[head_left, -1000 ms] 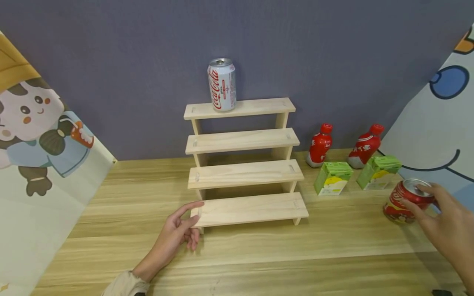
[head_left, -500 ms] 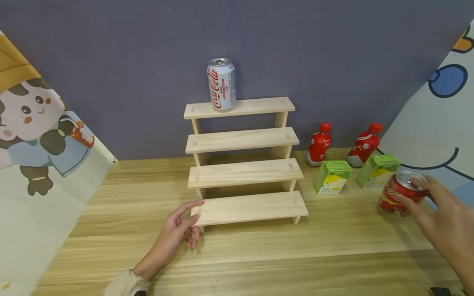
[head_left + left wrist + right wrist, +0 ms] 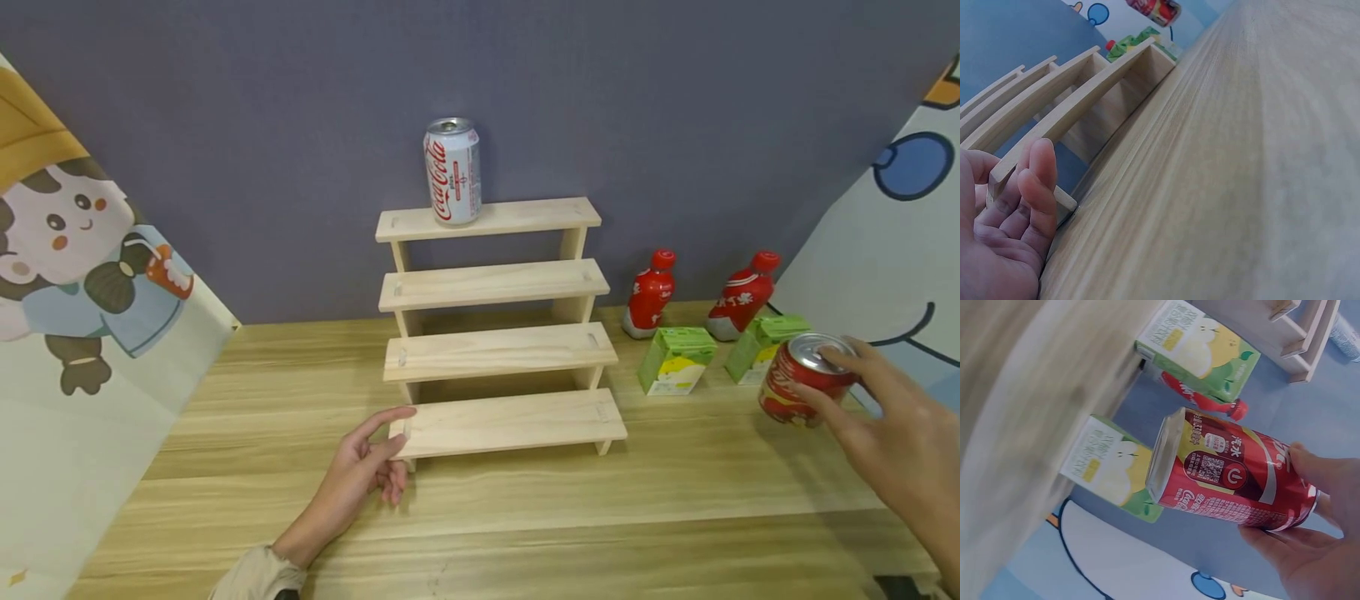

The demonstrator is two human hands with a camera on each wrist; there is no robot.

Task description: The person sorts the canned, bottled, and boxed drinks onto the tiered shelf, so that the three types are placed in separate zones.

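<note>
My right hand grips a red Coca-Cola can by its upper part, fingers and thumb around it. In the right wrist view the can is held above the table, its base facing the wood. At the left end of a four-tier wooden display stand, my left hand pinches the lowest board. The left wrist view shows fingers curled under that board's end. A white Coca-Cola can stands upright on the top tier, left of its middle.
Two green juice boxes stand on the table right of the stand; the right-hand juice box is partly behind the red can. Behind them are two red bottles. A dark wall backs the table, with cartoon-printed panels at both sides.
The right hand has raised the red can off the table and carried it slightly left, toward the juice boxes. The left hand has stayed on the stand.
</note>
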